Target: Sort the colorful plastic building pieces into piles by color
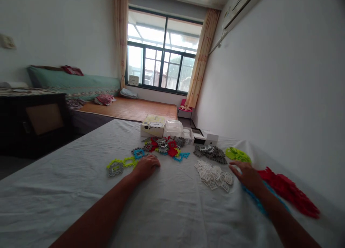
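Note:
My left hand [147, 166] rests low over the white cloth, its fingers curled and pressed together; anything under them is hidden. Beside it lie light-green toothed plastic pieces [129, 162], a grey one [115, 169] and a blue square frame [139, 154]. Just beyond is a mixed pile of red, grey, blue and green pieces [163, 146]. My right hand [245, 173] is open, thumb and fingers apart, nothing visible between them. It hovers between a heap of white pieces [214, 174] and a light-green pile [237, 154]. Blue pieces [254, 197] show partly beneath its wrist.
A dark-grey pile [212, 153] and a long red pile [291, 192] lie on the cloth-covered table [67, 190]. Along its far edge stand a yellow box [152, 127], a clear plastic container [173, 129] and small boxes [198, 136]. A wall [296, 97] borders the right side.

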A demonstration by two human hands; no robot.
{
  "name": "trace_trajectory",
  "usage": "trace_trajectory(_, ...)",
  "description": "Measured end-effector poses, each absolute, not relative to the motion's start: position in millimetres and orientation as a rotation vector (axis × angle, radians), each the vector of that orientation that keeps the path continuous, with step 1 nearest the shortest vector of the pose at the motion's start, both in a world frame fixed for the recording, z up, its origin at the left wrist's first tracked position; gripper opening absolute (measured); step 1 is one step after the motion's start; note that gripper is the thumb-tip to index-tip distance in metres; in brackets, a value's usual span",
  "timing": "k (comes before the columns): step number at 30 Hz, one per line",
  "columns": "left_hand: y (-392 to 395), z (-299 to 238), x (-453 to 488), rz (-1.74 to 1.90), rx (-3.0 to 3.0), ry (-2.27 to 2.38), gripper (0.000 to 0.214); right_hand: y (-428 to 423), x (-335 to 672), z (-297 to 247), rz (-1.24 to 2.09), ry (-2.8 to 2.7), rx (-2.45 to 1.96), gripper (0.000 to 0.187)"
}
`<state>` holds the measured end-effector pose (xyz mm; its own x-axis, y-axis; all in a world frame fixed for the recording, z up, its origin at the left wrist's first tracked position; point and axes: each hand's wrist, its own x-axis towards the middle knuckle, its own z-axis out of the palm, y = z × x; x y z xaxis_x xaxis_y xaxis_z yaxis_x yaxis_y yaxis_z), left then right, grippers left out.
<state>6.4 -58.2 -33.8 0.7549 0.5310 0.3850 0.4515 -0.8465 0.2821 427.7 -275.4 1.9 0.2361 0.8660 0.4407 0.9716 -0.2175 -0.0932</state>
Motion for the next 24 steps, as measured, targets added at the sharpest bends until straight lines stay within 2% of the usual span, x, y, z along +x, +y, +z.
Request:
trace_trajectory(5, -58, -35, 3, 0.774, 2.746, 0.847, 0.032, -181, 311, -9, -0.061, -2.111, -1.772, 0.039)
trace_trajectory(10, -57, -32, -2, 0.844, 2.709, 0.902, 0.034, -109, 259, -23, -0.056, -2.007, -2.007, 0.047)
trace_trajectory(14, -60, -26, -2, 0.947, 2.682, 0.944, 0.032, -106, 224, -30, -0.079, -2.052, -1.962, 0.04)
trace_trajectory(20, -62, -27, 1, 0.934, 2.665, 0.935, 0.025, -141, 194, -23, 0.06, -2.28, -1.486, 0.025)
trace_trajectory(24, -59, -32, 1, 0.873, 2.688, 0.896, 0.028, -128, 230, -23, 0.092, -1.977, -1.729, 0.027)
